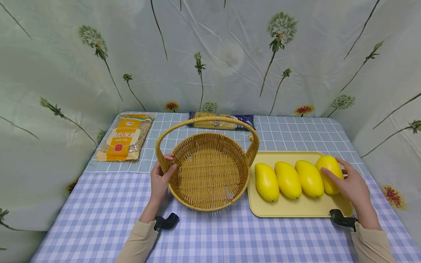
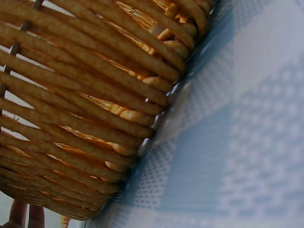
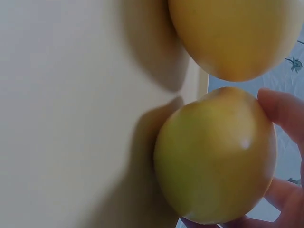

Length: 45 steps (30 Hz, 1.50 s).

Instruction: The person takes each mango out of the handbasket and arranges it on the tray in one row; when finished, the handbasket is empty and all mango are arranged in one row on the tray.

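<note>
A round woven wicker basket (image 1: pixel 210 175) with a tall arched handle stands in the middle of the table, its inside bare. My left hand (image 1: pixel 161 179) grips its left rim by the foot of the handle, thumb on the inner side. The left wrist view shows the basket's woven wall (image 2: pixel 71 109) close up, with two fingertips (image 2: pixel 36 216) at the lower left. On a yellow tray (image 1: pixel 296 211) to the right, several yellow mangoes (image 1: pixel 288 180) lie in a row. My right hand (image 1: pixel 354 184) holds the rightmost mango (image 3: pixel 216 156) between thumb and fingers.
At the back left lies an orange and clear food packet (image 1: pixel 123 138). Behind the basket handle is a long pack of what looks like pasta (image 1: pixel 213 124). A small yellow item (image 1: pixel 250 137) sits near the handle's right side. Flowered cloth (image 1: pixel 230 54) hangs behind the table.
</note>
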Tool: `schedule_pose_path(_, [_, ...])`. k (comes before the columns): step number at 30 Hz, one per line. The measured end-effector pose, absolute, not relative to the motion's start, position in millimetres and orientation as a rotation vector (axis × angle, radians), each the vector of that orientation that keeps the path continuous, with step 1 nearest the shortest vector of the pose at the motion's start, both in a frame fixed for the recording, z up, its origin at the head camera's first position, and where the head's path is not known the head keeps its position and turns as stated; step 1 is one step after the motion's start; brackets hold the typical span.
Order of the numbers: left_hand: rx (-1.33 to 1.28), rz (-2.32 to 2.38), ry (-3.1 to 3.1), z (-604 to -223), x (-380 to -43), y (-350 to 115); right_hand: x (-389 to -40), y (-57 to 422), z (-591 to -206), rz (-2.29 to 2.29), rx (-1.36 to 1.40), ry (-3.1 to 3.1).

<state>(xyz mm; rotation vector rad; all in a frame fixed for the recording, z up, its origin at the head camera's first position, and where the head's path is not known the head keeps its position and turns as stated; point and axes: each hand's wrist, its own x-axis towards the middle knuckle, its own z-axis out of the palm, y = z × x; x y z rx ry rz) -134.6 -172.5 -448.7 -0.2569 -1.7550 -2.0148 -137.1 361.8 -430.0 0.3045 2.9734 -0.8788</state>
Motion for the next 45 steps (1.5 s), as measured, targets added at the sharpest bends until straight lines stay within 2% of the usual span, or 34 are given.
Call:
schedule_pose_path(9, [-0.253,-2.006,-1.756,-466.0,-141.8,-178.1,-137.4,360.1,-428.8,-0.799,0.303,2.965])
schedule_pose_path(26, [-0.235,-2.012,-1.773,-464.0,-140.6,-177.1,-138.9,361.2,-431.2,-0.777,0.298,2.968])
schedule_pose_path(36, [-0.215,-2.008,-1.806,-448.9,-133.0,-172.1,-137.2,363.4,-432.7,-0.821,0.312,2.908])
schedule_pose_path(45, [-0.222,-2.016,-1.779,-462.8,-139.6,-176.7,-135.4,363.4,-431.5,-0.864,0.308,2.897])
